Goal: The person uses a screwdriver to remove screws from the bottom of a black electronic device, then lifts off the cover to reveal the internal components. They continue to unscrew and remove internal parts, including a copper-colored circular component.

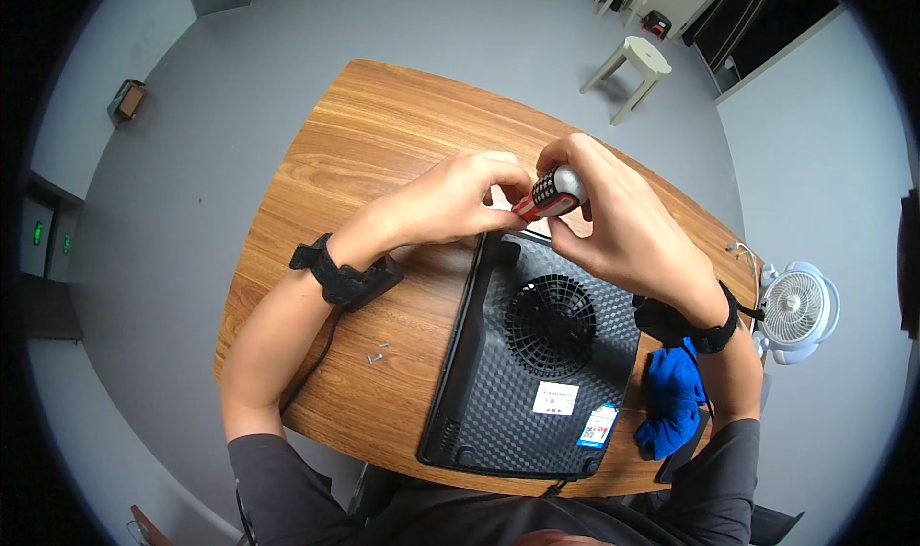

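My right hand (623, 211) is wrapped round the handle of a screwdriver (556, 193), red and black with a silver-grey rounded end. The fingertips of my left hand (465, 196) close on the red front part of the same screwdriver; its tip is hidden behind them. Both hands are over the far edge of a black laptop cooling pad (489, 335), which lies on the table with its textured underside up. A round fan grille (550, 326) and two stickers show on it. To its left lie several small screws (375, 358).
The wooden table (383, 115) bears everything. A crumpled blue cloth (674, 402) lies right of the pad, partly over a dark flat object. A small white fan (797, 304) stands by the right edge. Farther off, a stool (644, 59) stands on the floor.
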Demonstrator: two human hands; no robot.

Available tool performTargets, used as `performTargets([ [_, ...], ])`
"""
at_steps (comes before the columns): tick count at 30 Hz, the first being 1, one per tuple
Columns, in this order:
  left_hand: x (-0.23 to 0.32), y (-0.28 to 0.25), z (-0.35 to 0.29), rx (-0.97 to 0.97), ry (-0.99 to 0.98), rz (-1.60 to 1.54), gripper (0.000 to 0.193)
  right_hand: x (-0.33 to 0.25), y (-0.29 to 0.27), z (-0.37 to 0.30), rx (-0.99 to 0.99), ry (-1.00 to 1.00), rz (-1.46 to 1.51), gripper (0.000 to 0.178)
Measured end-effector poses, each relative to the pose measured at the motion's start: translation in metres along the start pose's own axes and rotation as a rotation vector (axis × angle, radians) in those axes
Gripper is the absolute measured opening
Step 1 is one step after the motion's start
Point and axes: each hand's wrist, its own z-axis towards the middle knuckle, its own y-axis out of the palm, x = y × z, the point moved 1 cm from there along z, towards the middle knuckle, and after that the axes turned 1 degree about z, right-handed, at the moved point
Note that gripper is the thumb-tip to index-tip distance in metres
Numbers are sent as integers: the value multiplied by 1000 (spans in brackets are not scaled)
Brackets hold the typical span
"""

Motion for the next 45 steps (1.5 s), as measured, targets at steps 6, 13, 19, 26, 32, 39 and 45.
performTargets([
  [6,6,1,3,25,-68,49,31,0,1,5,-57,101,-104,39],
  [13,-1,-1,-2,-39,-48,-25,35,2,3,3,-8,-5,114,43],
  [19,5,3,0,36,-80,65,37,5,5,3,-68,210,53,39],
  [26,4,4,-1,-8,-23,46,30,1,4,0,-36,57,15,41],
  [32,11,10,4,42,-104,48,29,3,6,2,7,81,50,39],
  [39,1,2,-1,4,-61,-47,33,3,10,-1,92,-20,-5,40],
  [45,3,4,-1,34,-86,132,36,3,9,3,-89,195,76,41],
])
